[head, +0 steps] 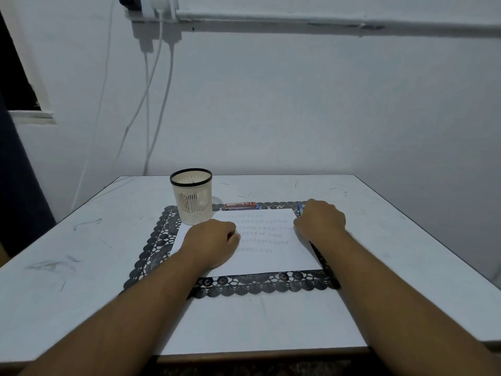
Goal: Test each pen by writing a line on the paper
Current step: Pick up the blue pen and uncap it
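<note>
Here a smooth white paper (260, 240), lined with faint rows of writing, lies on a dark lacy mat (244, 286) on the scuffed pale table (81, 253); a slotted cream pen cup (192, 198) with a black rim stands at the sheet's far left corner; the left hand (211, 244) rests curled on the paper, empty as far as shows; the right hand (320, 219) at the sheet's far right corner grips a blue pen (300, 208); a reddish pen (240, 205) lies just beyond the paper.
</note>
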